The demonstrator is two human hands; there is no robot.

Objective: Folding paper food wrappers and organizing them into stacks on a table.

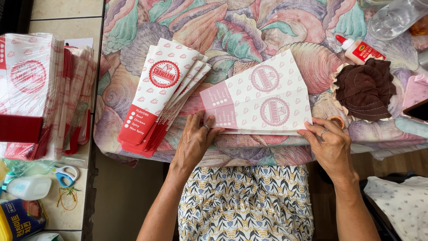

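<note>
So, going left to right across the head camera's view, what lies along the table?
Wrapped stack of paper sleeves → fanned red-and-white sleeves → pale sheet pressed by left hand and right hand → brown cloth with glue bottle behind.

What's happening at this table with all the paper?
A seated person presses both hands on a flat sheet of printed paper sleeves on a table under a shell-patterned cloth. The left hand pins its near-left edge, the right hand its near-right corner. A fanned stack of red-and-white sleeves lies beside it.
</note>
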